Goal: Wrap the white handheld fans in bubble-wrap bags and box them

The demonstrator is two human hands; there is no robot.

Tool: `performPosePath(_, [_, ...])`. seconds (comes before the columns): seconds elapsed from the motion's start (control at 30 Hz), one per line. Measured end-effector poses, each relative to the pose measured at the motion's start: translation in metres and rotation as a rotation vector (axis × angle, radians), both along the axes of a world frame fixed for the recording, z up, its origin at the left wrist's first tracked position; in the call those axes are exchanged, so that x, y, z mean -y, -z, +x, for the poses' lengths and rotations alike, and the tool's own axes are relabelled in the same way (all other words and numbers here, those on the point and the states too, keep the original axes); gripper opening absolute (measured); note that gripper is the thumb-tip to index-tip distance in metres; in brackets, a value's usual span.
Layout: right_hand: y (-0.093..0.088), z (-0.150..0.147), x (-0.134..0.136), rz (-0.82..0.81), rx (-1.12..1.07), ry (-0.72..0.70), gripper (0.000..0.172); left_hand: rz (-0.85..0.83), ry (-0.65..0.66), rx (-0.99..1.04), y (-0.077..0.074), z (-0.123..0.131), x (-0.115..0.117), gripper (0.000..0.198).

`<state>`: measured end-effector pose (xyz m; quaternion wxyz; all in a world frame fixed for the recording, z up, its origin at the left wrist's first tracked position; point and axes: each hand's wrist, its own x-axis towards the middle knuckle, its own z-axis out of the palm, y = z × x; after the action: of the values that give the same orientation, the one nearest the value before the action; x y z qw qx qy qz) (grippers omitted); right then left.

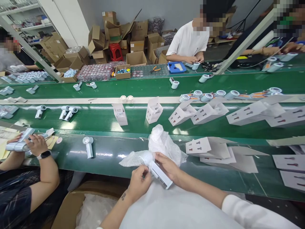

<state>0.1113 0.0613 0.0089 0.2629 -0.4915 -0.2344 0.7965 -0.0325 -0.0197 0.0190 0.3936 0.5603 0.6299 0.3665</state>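
My left hand (140,181) and my right hand (168,166) are both closed on a small white handheld fan (159,173) held just above the near edge of the green belt. The fan's head is wrapped in a crumpled clear plastic bag (164,143) that billows up and to the left. The handle points down and right, toward my lap. A bare white fan (88,146) lies on the belt to the left, apart from my hands.
Flat and folded white boxes (209,148) lie on the green conveyor (107,156) at right; two upright boxes (153,110) stand mid-belt. A co-worker's hands (35,144) at left hold a fan. Another person (190,44) works across the belt. Cardboard cartons are stacked at the back.
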Motion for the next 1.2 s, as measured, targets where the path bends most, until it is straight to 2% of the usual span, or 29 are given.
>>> performPosePath(0.07, [-0.011,0.005,0.003,0.277,0.217,-0.114,0.032,-0.084,-0.055,0.042,0.001,-0.002,0.0,0.008])
performPosePath(0.13, [-0.024,0.018,0.004,0.632,0.369,-0.347,0.031,-0.155,-0.073,0.098,0.001,-0.005,0.002,0.009])
performPosePath(0.2, [-0.039,0.035,0.002,0.854,0.385,-0.603,0.032,-0.177,-0.032,0.157,0.0,-0.009,0.006,0.009])
performPosePath(0.27, [-0.053,0.052,0.0,0.828,0.347,-0.743,0.033,-0.165,0.033,0.209,-0.005,-0.013,0.01,0.008])
performPosePath(0.4, [-0.074,0.069,-0.006,0.562,0.232,-0.829,0.034,-0.166,0.055,0.29,-0.025,-0.021,0.011,0.009])
performPosePath(0.43, [-0.077,0.07,-0.008,0.523,0.18,-0.809,0.035,-0.185,0.049,0.312,-0.032,-0.024,0.009,0.01])
performPosePath(0.5, [-0.081,0.067,-0.01,0.473,0.06,-0.635,0.037,-0.218,0.041,0.365,-0.046,-0.029,0.001,0.013])
performPosePath(0.57, [-0.083,0.061,-0.012,0.431,-0.063,-0.412,0.038,-0.155,0.047,0.378,-0.06,-0.036,-0.01,0.016])
performPosePath(0.6, [-0.084,0.058,-0.012,0.409,-0.123,-0.347,0.037,-0.092,0.066,0.355,-0.066,-0.039,-0.016,0.017])
performPosePath(0.63, [-0.085,0.055,-0.011,0.383,-0.182,-0.326,0.036,-0.025,0.105,0.309,-0.072,-0.041,-0.023,0.025])
performPosePath(0.73, [-0.089,0.046,-0.006,0.348,-0.3,-0.342,0.033,0.062,0.32,0.08,-0.082,-0.037,-0.043,0.084])
performPosePath(0.77, [-0.091,0.046,-0.006,0.366,-0.318,-0.352,0.032,0.064,0.382,0.005,-0.083,-0.032,-0.049,0.089])
performPosePath(0.8, [-0.093,0.048,-0.006,0.4,-0.319,-0.367,0.032,0.074,0.423,-0.058,-0.083,-0.026,-0.055,0.08])
performPosePath(0.83, [-0.096,0.054,-0.007,0.455,-0.288,-0.376,0.033,0.099,0.44,-0.102,-0.083,-0.021,-0.06,0.059])
performPosePath(0.9, [-0.102,0.081,-0.012,0.632,-0.067,-0.304,0.032,0.171,0.411,-0.128,-0.082,-0.009,-0.07,0.019])
performPosePath(0.93, [-0.104,0.101,-0.015,0.751,0.147,-0.213,0.031,0.194,0.374,-0.113,-0.082,-0.004,-0.074,0.015])
performPosePath(1.0, [-0.104,0.151,-0.021,0.984,0.739,-0.005,0.026,0.181,0.263,-0.042,-0.084,0.005,-0.085,0.02])
performPosePath(1.03, [-0.101,0.177,-0.023,1.066,1.041,0.02,0.023,0.143,0.209,0.008,-0.086,0.012,-0.091,0.021])
performPosePath(1.1, [-0.091,0.224,-0.028,1.116,1.474,-0.103,0.027,0.048,0.141,0.134,-0.088,0.031,-0.106,0.024])
performPosePath(1.13, [-0.084,0.242,-0.031,1.119,1.585,-0.211,0.035,0.016,0.133,0.211,-0.089,0.045,-0.115,0.026])
performPosePath(1.2, [-0.07,0.264,-0.039,1.132,1.654,-0.394,0.05,-0.012,0.151,0.378,-0.086,0.081,-0.134,0.029])
